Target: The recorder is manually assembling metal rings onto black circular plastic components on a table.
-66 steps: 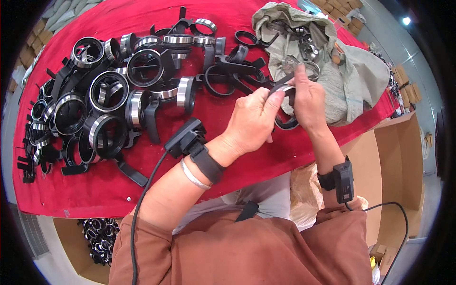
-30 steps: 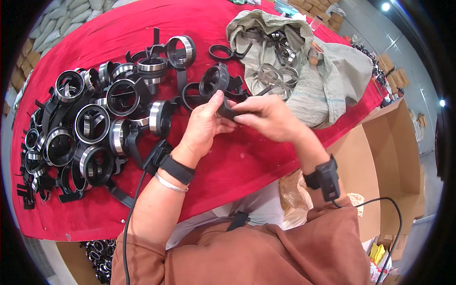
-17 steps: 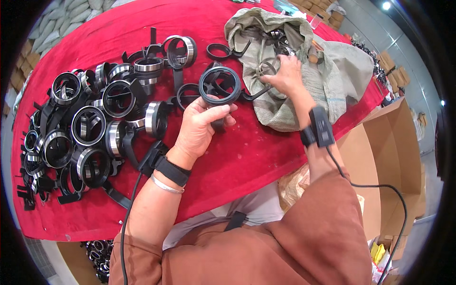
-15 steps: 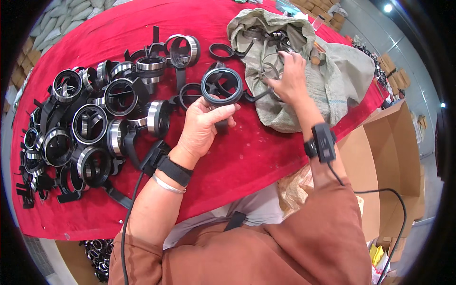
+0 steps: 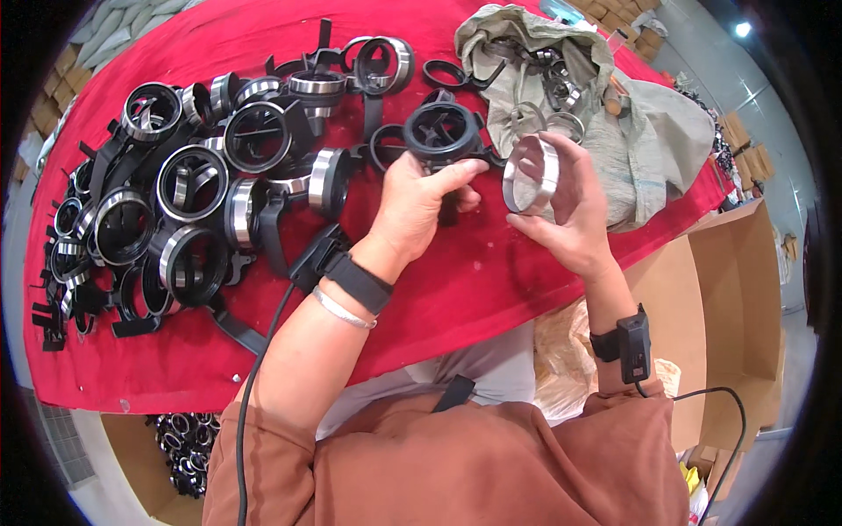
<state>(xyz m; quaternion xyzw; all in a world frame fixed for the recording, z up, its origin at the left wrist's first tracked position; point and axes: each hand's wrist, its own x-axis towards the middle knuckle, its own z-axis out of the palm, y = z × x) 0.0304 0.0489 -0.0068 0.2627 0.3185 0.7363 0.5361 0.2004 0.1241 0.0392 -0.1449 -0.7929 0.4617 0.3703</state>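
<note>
Between the right thumb and fingertips: thin silver band (image 5: 550, 175), stood on edge, tilted, opening toward the left hand (image 5: 419, 203). Right hand (image 5: 574, 206) grips it by the rims, thumb at the bottom, fingers at the top and far side. Left fingers and thumb are closed on the near side of a black ring (image 5: 443, 152), most of which rises past the fingertips. Band and ring are apart.

Risks, my judgement: the band looks thin, so squeezing top to bottom could bend it out of round. Too light a pinch, and it could slip down to the red cloth (image 5: 447, 320) below the fingers. Its edge might nick a fingertip. Left grip is at one side only, so a push on the ring's far side could twist it in the fingers. Just beyond the left fingers lies another black ring (image 5: 383, 158); a swing could knock it. Behind the left fingers, the black cable (image 5: 250, 394) runs near the pile of banded rings (image 5: 241, 213); pulling the arm back could snag a protruding tab. How firm either pinch is, cannot tell.
</note>
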